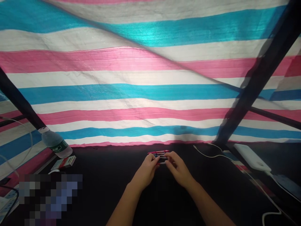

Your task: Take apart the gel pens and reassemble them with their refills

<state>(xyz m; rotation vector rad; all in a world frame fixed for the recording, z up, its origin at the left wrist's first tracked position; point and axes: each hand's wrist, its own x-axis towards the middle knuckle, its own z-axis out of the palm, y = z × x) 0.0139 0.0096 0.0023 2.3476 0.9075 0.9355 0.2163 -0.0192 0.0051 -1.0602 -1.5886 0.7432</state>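
Several pens lie side by side on the black tabletop, a red pen (158,152) farthest from me and darker ones just behind my fingers. My left hand (148,168) is closed at the left ends of the nearer pens, thumb and fingers pinched together. From the other side my right hand (178,167) curls its fingers around the right ends. A slim pale pen (162,163) spans the gap between both sets of fingertips. Fingers hide the ends of the nearer pens, so their exact number is unclear.
A plastic bottle (57,146) and a small box (63,162) stand at the back left. To the right, a white power bank-like device (252,157) has cables running from it. A striped sheet (141,94) hangs behind the black table (103,188), between dark posts.
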